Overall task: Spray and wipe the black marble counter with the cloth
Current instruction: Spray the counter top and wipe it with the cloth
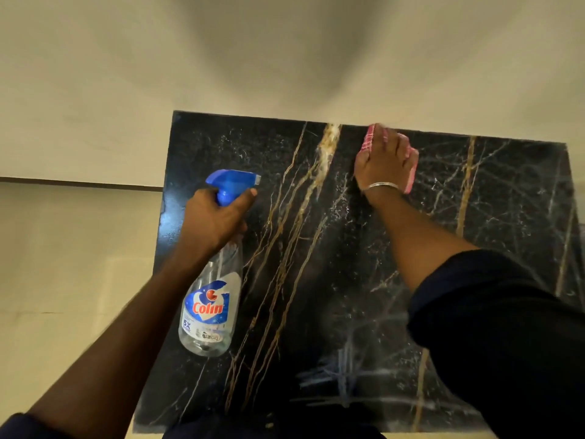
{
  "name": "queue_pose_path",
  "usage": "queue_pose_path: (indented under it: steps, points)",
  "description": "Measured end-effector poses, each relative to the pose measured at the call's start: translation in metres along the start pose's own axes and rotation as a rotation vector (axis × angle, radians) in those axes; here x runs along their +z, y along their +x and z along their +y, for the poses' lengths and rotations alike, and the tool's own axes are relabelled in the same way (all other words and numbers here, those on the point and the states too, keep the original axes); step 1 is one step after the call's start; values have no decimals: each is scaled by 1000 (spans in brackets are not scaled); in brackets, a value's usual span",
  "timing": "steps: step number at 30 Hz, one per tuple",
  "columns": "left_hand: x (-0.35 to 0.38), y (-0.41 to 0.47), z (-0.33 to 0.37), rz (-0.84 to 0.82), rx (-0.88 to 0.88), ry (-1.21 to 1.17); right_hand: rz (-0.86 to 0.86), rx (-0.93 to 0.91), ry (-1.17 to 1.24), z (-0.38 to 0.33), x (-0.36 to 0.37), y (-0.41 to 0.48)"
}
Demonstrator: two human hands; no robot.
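Observation:
The black marble counter [316, 264] with gold and white veins fills the lower middle of the view. My left hand [215, 217] grips the neck of a clear spray bottle [210, 305] with a blue trigger head, nozzle pointing right, held over the counter's left part. My right hand [384, 161] presses flat on a pink checked cloth [368, 139] at the counter's far edge, near a wide gold vein. Most of the cloth is hidden under the hand. A thin metal bangle circles the right wrist.
A pale wall [285, 58] rises directly behind the counter's far edge. Left of the counter lies a lower pale surface [63, 264] with a dark line across it. Fine wet droplets speckle the marble around the middle.

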State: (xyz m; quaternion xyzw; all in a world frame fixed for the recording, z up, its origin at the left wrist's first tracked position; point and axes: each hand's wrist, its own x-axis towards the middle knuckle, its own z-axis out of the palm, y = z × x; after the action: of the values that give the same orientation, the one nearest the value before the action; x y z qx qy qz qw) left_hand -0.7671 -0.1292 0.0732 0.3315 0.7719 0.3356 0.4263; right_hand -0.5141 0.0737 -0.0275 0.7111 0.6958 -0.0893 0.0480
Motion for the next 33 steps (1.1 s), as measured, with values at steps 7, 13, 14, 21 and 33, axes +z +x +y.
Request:
queue_pose_path:
  steps: [7, 13, 14, 21, 33]
  points:
    - [-5, -16, -4, 16, -8, 38, -126, -335, -17, -108, 5, -55]
    - [-1, -26, -4, -25, 3, 21, -32, -499, -111, -40, 12, -77]
    - [1, -27, -3, -36, 7, 21, 2, -435, -101, -19, 12, -75]
    - [10, -43, 1, -61, 40, 22, 17, -6, -76, 27, 0, -78]
    - [15, -70, -3, -67, 43, -8, -1, -393, -175, 3, 6, -145]
